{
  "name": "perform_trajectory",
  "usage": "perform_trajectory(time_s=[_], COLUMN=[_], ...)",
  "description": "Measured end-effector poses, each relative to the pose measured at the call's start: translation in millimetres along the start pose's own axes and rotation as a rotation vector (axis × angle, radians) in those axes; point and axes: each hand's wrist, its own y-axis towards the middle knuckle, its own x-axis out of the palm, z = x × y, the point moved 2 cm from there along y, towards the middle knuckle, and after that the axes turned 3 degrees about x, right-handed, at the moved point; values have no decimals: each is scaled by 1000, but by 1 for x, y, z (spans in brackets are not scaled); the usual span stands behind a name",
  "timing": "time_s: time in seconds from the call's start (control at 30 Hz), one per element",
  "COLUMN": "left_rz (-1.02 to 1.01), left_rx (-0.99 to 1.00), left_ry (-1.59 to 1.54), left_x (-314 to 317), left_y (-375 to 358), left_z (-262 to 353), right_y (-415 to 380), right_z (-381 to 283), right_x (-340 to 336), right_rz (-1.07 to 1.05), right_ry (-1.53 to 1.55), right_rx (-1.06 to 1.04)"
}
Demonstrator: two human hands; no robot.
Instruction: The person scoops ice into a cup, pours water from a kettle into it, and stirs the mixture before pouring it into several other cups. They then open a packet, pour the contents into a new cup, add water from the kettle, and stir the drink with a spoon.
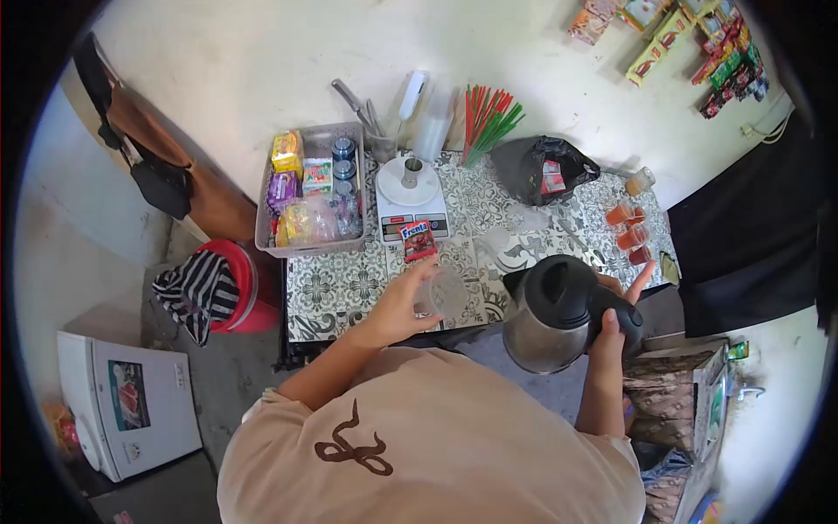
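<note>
My left hand [403,306] is curled round a clear plastic cup [447,294] near the table's front edge. In my right hand [611,327] is the black handle of a steel kettle [550,327], held upright over the front edge with its spout toward the cup; one finger sticks out to the upper right. Just beyond the cup lies a red Frenta sachet [419,240], against a white scale [412,214] that bears a small metal cup [412,168]. What the clear cup contains is too faint to tell.
A basket [264,210] of packets and jars stands left of the scale. Behind are red and green straws [489,122] and a black bag [532,166]. Cups of reddish drink [621,215] stand at the right. A red bucket [253,288] is on the floor, left.
</note>
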Motion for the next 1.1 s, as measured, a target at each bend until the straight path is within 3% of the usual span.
perform_trajectory(time_s=[0.1,0.57,1.1], left_rz=[26,-2,63], left_rx=[90,13,46], left_ry=[72,-2,-107], left_x=[-1,-21,-32], left_y=[-3,-27,-37], left_z=[1,-5,-9], right_y=[-1,0,5], right_z=[-12,-25,-40], right_x=[22,79,103], right_rz=[-108,-438,-470], right_ry=[-53,-154,-241], right_rx=[15,38,21])
